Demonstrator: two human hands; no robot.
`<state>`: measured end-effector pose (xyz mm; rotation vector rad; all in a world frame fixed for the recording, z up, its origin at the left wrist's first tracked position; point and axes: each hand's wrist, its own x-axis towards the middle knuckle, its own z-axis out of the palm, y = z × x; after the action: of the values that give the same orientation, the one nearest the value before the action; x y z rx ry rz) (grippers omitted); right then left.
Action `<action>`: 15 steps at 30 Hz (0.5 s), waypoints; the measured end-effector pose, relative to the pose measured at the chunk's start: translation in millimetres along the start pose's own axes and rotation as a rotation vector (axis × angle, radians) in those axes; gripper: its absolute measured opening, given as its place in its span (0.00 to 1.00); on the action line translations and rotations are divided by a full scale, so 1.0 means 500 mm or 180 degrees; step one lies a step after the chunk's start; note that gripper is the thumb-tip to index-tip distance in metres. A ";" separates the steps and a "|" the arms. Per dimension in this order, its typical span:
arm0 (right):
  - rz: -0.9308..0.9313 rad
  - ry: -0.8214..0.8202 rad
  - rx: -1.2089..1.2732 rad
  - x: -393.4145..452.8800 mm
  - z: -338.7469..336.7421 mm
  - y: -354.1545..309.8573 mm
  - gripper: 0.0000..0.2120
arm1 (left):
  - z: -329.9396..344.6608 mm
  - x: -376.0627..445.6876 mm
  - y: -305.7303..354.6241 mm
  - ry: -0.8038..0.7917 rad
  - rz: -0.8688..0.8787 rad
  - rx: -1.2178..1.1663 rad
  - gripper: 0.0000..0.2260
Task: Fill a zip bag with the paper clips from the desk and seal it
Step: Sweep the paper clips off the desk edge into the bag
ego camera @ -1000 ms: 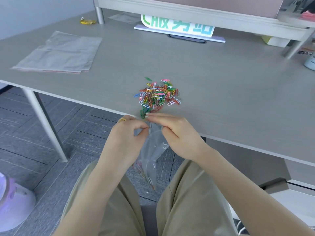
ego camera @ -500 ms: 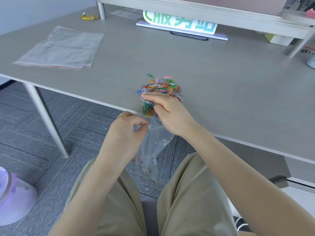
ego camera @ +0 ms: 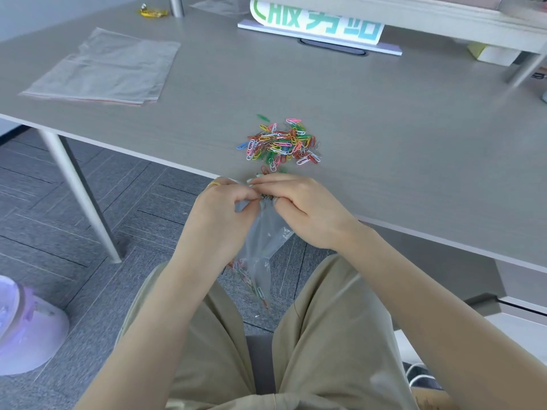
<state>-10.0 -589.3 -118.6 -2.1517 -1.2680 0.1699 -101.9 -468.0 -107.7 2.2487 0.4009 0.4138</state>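
A pile of coloured paper clips point(ego camera: 281, 143) lies on the grey desk point(ego camera: 384, 128) near its front edge. Below that edge hangs a clear zip bag point(ego camera: 260, 250) with several clips at its bottom. My left hand point(ego camera: 225, 214) pinches the left side of the bag's mouth. My right hand point(ego camera: 302, 208) is at the right side of the mouth, fingers curled over it with a few clips under the fingertips. The mouth itself is mostly hidden by my fingers.
A stack of spare clear zip bags point(ego camera: 103, 69) lies at the desk's far left. A white sign with green characters point(ego camera: 319, 28) stands at the back under a raised shelf point(ego camera: 444, 16). A desk leg point(ego camera: 80, 190) stands left of my knees.
My right hand went forward to the pile half a second ago and has come back to the bag's mouth. My left hand has kept its hold on the bag.
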 end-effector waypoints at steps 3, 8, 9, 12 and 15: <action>-0.0159 0.0125 0.0392 -0.008 -0.003 -0.008 0.22 | 0.003 0.001 0.005 -0.0031 -0.0017 -0.0039 0.07; 0.0253 0.0879 0.0864 0.006 -0.023 0.009 0.23 | 0.006 0.000 0.008 -0.0060 -0.0015 0.0002 0.07; 0.0416 0.1059 0.0800 0.009 -0.032 0.016 0.23 | 0.007 -0.001 0.008 -0.0069 -0.0014 0.0012 0.07; 0.1006 0.1098 0.0298 0.014 -0.060 0.036 0.21 | 0.008 -0.002 0.009 -0.0094 0.0025 0.0063 0.06; 0.1281 0.0556 -0.0290 0.011 -0.069 0.052 0.19 | 0.010 -0.002 0.011 -0.0098 0.0038 0.0075 0.06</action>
<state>26.3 -609.1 -105.0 -2.4221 -0.7490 0.0877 -100.0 -475.4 -106.9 2.2786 0.3785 0.3819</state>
